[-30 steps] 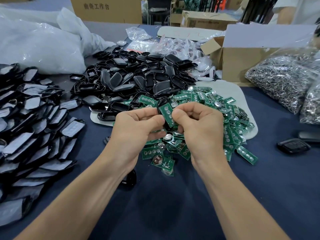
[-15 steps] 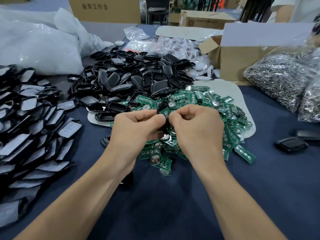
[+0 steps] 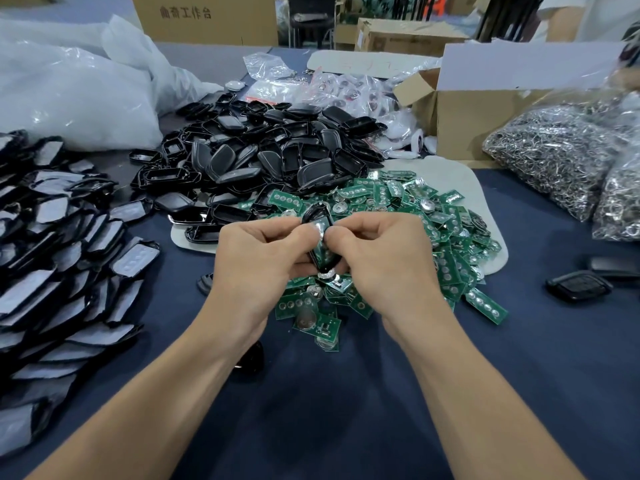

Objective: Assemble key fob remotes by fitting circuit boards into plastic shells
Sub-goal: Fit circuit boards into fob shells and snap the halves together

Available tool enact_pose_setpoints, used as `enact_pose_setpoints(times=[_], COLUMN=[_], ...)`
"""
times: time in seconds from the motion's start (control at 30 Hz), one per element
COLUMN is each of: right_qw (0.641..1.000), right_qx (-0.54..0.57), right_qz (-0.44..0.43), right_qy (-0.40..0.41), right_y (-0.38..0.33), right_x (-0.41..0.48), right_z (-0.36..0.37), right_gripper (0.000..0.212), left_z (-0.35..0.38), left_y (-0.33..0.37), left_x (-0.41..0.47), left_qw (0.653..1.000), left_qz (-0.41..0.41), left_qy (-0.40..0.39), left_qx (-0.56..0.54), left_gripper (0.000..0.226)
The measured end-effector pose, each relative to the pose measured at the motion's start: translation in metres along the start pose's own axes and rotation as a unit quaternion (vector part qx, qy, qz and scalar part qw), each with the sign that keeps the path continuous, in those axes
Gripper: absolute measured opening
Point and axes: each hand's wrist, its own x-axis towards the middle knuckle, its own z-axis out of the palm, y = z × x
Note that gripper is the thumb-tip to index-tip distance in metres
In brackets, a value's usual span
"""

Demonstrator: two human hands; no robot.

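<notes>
Both hands meet just above the near edge of the board heap point(image 3: 398, 209). The left hand point(image 3: 256, 261) and the right hand point(image 3: 384, 265) each grasp the same black shell point(image 3: 316, 253), which is lifted clear of the table point(image 3: 346, 410) with its long axis pointing away from the person. The fingers of both hands curl in under it. The two thumbs press side by side on its upper face, where a green board point(image 3: 321, 226) lies in the shell. The board seems to sit flush, though the thumbs cover too much of it to be sure.

Behind the hands the shell heap point(image 3: 277, 157) spreads wide and touches the far left side of the board heap. Both heaps lie partly on a pale mat point(image 3: 485, 192) and partly on the dark blue table.

On the left, overlapping rows of dark covers point(image 3: 59, 244) with grey film fill the table edge, and a white bag point(image 3: 69, 91) lies behind them. A cardboard box point(image 3: 485, 112) stands open just beyond the mat. To the right of it are clear ring bags point(image 3: 554, 154) full of metal rings. Two black fobs point(image 3: 578, 285) rest on the table at the right, well apart from the heaps.
</notes>
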Motion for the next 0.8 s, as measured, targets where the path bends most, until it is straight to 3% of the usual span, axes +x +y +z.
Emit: enact_pose_setpoints(times=[0.1, 0.2, 0.3, 0.37, 0.43, 0.53, 0.63, 0.73, 0.8], right_qw=[1.000, 0.999, 0.996, 0.996, 0.992, 0.987, 0.998, 0.995, 0.984], right_qx=[-0.003, 0.036, 0.063, 0.074, 0.120, 0.152, 0.057, -0.043, -0.106], right_qz=[-0.019, -0.002, 0.000, 0.001, 0.016, 0.031, -0.007, -0.086, -0.141], right_qy=[0.012, -0.030, -0.063, -0.042, -0.026, -0.034, -0.035, -0.002, -0.038], right_y=[0.001, 0.001, 0.001, 0.002, 0.003, 0.003, 0.004, 0.000, -0.008], right_x=[-0.002, -0.004, -0.003, -0.004, -0.006, -0.009, -0.013, -0.023, -0.029], right_z=[-0.001, 0.000, 0.003, 0.007, 0.010, 0.017, 0.031, 0.049, 0.066], right_gripper=[0.012, 0.006, 0.015, 0.025, 0.034, 0.029, 0.025, 0.022, 0.024], left_z=[-0.003, -0.004, -0.006, -0.005, -0.005, -0.007, -0.014, -0.034, -0.060], left_y=[0.000, 0.001, -0.002, -0.004, -0.007, -0.006, -0.003, 0.010, 0.024], left_x=[0.001, 0.004, 0.006, 0.006, 0.006, 0.005, 0.010, 0.025, 0.037], left_qw=[0.999, 0.999, 0.997, 0.997, 0.996, 0.998, 0.996, 0.989, 0.979], left_qz=[0.017, 0.014, 0.026, 0.023, 0.006, -0.005, 0.023, 0.037, 0.040], left_qy=[-0.001, 0.032, 0.054, 0.026, -0.025, -0.035, 0.040, 0.144, 0.198], left_qx=[0.032, 0.022, 0.040, 0.072, 0.086, 0.053, 0.077, 0.007, -0.028], left_gripper=[0.022, 0.019, 0.019, 0.013, 0.022, 0.026, 0.019, 0.033, 0.037])
